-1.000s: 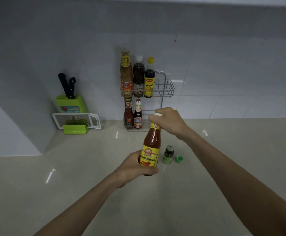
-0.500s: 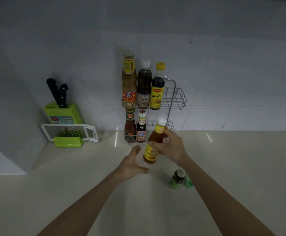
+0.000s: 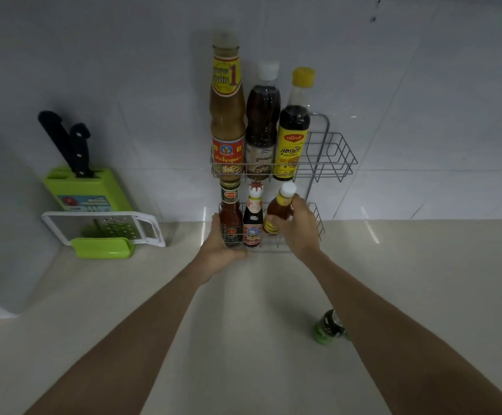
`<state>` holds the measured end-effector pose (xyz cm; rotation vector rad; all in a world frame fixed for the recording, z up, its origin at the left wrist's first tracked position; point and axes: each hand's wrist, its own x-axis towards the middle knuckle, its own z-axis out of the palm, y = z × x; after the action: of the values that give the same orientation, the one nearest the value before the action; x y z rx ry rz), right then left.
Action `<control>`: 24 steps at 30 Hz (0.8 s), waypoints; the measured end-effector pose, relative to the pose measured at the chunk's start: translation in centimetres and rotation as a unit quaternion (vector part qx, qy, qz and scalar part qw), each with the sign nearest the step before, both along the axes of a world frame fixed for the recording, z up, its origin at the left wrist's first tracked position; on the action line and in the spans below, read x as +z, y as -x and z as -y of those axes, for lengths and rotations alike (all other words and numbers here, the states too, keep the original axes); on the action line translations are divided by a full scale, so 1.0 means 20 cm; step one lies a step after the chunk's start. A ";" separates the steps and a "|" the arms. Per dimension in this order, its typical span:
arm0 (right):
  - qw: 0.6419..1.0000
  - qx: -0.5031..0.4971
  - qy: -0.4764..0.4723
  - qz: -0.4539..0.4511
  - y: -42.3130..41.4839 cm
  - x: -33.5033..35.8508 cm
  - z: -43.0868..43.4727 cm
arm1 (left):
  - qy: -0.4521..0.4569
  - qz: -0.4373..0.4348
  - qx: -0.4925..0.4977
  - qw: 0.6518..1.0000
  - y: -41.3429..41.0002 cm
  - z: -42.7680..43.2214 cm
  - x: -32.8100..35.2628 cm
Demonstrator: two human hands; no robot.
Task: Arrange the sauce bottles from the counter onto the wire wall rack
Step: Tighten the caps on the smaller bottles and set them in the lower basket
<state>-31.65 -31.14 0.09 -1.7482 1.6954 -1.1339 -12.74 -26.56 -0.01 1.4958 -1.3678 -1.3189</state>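
Observation:
A two-shelf wire wall rack (image 3: 338, 158) hangs on the tiled wall. Its upper shelf holds three tall bottles (image 3: 261, 127). On the lower shelf stand a red sauce bottle (image 3: 230, 214) and a dark bottle with a red-white cap (image 3: 253, 217). My right hand (image 3: 299, 227) grips an orange chili sauce bottle with a white cap (image 3: 279, 206), tilted, inside the lower shelf beside the dark bottle. My left hand (image 3: 221, 250) rests against the lower shelf's front left corner, touching the red sauce bottle. A small green bottle (image 3: 327, 326) stands on the counter, partly hidden by my right forearm.
A green knife block with black-handled knives (image 3: 85, 187) and a white-green grater (image 3: 106, 232) sit at the left against the wall. The beige counter (image 3: 243, 339) stretches toward me. The upper shelf's right end holds no bottle.
My right hand carried the chili sauce bottle forward from above the counter into the lower shelf. My left hand let go of it and moved to the shelf's front left corner.

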 end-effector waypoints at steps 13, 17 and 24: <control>0.980 0.014 -0.115 -0.164 -0.02 -0.08 0.09 | 0.037 0.019 0.022 0.999 0.02 0.02 -0.07; 0.968 0.039 -0.178 -0.174 -0.01 -0.02 0.08 | 0.024 0.048 -0.003 0.999 0.02 0.02 -0.03; 0.988 0.071 -0.134 -0.031 0.24 0.18 -0.14 | 0.057 0.083 0.065 0.993 0.11 -0.10 0.03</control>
<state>-36.46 -28.33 3.63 -1.7166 1.6418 -0.7585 -14.92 -24.60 0.60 1.6148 -1.3989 -1.0390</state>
